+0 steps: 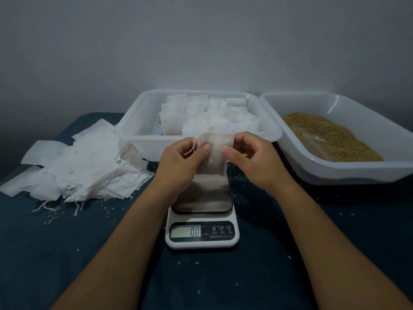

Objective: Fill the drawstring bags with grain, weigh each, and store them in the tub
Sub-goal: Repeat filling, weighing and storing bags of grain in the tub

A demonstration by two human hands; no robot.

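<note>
White bag is pinched at its mouth by my left hand and right hand; I judge opening it, then filling with grain.

Two hands: left, right, frame centre. One drawstring bag between them. Two tubs: upper centre, right. One scale. Flat bags left, stacked, uncountable.
</note>
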